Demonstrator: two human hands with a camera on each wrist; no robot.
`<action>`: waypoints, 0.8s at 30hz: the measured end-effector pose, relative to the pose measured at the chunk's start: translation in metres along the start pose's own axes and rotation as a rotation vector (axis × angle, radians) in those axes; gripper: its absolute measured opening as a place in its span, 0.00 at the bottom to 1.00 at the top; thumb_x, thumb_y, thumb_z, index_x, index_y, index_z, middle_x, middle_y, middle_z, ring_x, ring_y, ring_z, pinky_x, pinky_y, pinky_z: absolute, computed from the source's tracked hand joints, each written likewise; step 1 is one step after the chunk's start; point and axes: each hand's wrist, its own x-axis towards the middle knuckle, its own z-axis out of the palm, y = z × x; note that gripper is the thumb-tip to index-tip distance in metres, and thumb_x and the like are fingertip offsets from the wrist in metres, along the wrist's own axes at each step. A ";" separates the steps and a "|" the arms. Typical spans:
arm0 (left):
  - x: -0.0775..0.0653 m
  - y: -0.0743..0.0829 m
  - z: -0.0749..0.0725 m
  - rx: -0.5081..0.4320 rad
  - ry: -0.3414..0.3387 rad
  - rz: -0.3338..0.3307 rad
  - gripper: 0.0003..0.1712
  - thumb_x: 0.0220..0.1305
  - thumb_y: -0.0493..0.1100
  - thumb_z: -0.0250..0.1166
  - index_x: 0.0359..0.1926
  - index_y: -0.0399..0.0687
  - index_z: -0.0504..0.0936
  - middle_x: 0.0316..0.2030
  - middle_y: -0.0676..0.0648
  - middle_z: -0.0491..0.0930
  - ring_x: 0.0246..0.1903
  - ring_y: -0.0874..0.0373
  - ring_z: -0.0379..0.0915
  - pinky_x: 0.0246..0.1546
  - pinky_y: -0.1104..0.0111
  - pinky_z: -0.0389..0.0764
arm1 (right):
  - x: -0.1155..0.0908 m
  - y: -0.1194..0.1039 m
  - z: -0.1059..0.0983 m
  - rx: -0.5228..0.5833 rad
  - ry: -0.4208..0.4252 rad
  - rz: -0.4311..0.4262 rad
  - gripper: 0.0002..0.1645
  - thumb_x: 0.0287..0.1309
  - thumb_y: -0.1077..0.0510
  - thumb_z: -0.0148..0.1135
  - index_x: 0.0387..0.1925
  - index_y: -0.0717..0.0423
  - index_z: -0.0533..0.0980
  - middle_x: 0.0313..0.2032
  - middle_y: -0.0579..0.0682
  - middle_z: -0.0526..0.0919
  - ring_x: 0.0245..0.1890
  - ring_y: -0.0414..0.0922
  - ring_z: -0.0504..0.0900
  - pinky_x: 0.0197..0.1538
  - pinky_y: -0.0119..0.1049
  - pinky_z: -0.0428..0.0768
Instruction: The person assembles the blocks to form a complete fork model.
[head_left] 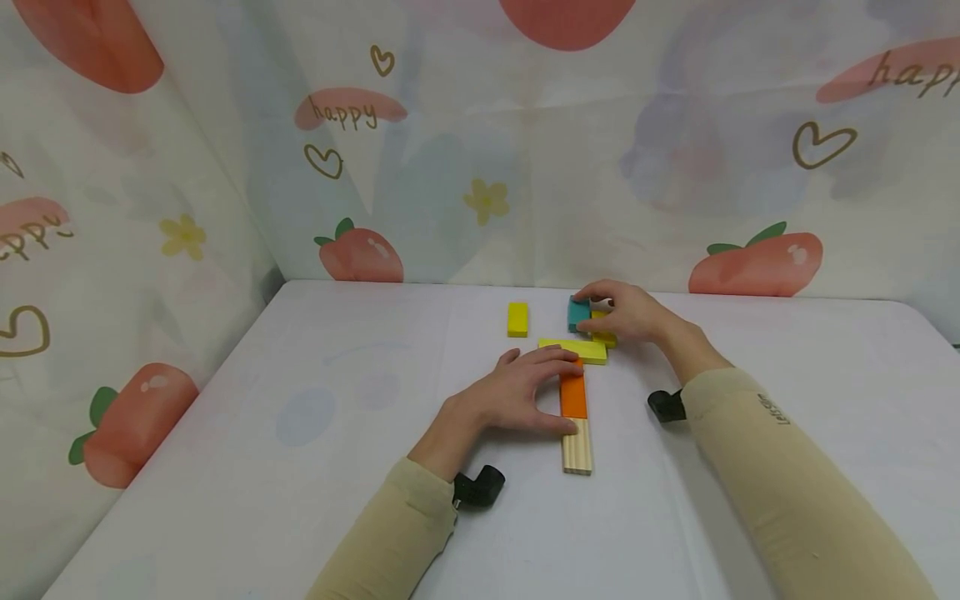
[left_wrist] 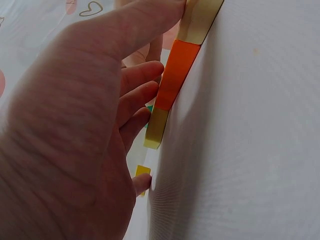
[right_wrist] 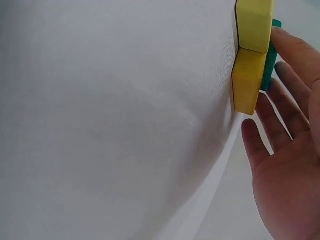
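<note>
Several wooden blocks lie joined on the white table. My right hand (head_left: 632, 318) pinches a teal block (head_left: 578, 316) between thumb and fingers. A deep yellow block (right_wrist: 248, 77) lies against its right side, partly hidden by that hand in the head view. In front of both runs a pale yellow block (head_left: 592, 353), placed crosswise. Below it an orange block (head_left: 573, 400) and a plain wood block (head_left: 577, 454) form a line toward me. My left hand (head_left: 513, 392) rests along this line, thumb on the plain block and extended fingertips touching near the orange block's far end.
A separate yellow block (head_left: 517, 320) lies to the left of the teal one. A patterned cloth backdrop (head_left: 570, 183) rises behind the table's far edge and along the left. Each wrist carries a black camera, such as the left wrist camera (head_left: 480, 487).
</note>
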 end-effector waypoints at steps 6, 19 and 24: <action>0.000 0.000 0.000 0.000 -0.004 -0.003 0.41 0.59 0.64 0.69 0.71 0.61 0.71 0.73 0.60 0.62 0.73 0.69 0.48 0.74 0.48 0.42 | -0.001 0.000 0.000 0.002 -0.006 -0.011 0.31 0.63 0.53 0.69 0.65 0.58 0.73 0.68 0.64 0.67 0.66 0.66 0.64 0.67 0.63 0.64; 0.000 0.000 0.001 0.004 -0.002 -0.004 0.40 0.59 0.64 0.69 0.71 0.62 0.71 0.73 0.61 0.62 0.72 0.69 0.49 0.74 0.47 0.43 | -0.005 -0.003 0.002 0.002 -0.013 -0.019 0.31 0.63 0.51 0.70 0.64 0.57 0.74 0.69 0.64 0.67 0.67 0.67 0.63 0.67 0.64 0.62; 0.000 0.001 0.000 0.008 -0.003 -0.004 0.40 0.59 0.64 0.69 0.71 0.61 0.72 0.72 0.60 0.62 0.72 0.69 0.49 0.73 0.46 0.43 | -0.004 -0.003 0.003 0.001 -0.017 -0.018 0.32 0.62 0.51 0.70 0.64 0.56 0.74 0.68 0.65 0.67 0.67 0.66 0.63 0.67 0.65 0.63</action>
